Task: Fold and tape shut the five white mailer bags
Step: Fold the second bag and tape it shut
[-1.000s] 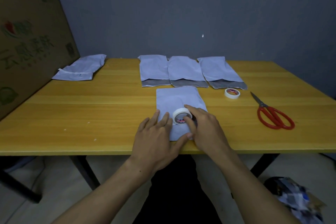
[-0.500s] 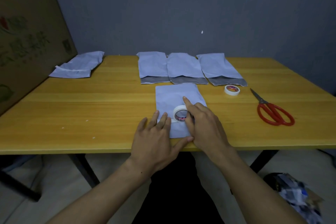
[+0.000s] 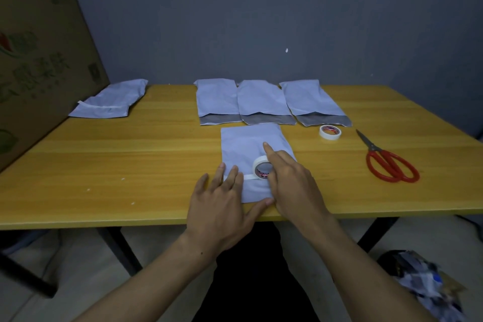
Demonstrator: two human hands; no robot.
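A folded white mailer bag (image 3: 245,146) lies at the table's near edge. My left hand (image 3: 222,201) presses flat on its left side, fingers straight, over the end of a white tape strip (image 3: 249,177). My right hand (image 3: 290,180) grips a roll of white tape (image 3: 262,167) standing on the bag, with the index finger stretched over it. Three more mailer bags (image 3: 260,99) lie side by side behind, their grey flaps open toward me. A fifth bag (image 3: 112,99), with a tape strip across it, lies at the far left.
A second tape roll (image 3: 329,132) and red-handled scissors (image 3: 386,162) lie on the right of the yellow wooden table (image 3: 130,165). A large cardboard box (image 3: 39,60) leans at the left. A bag of scraps (image 3: 423,282) sits on the floor at the right.
My right hand has drawn the roll a little to the right, so a short strip of tape now shows between it and my left fingers. The index finger has stretched out forward.
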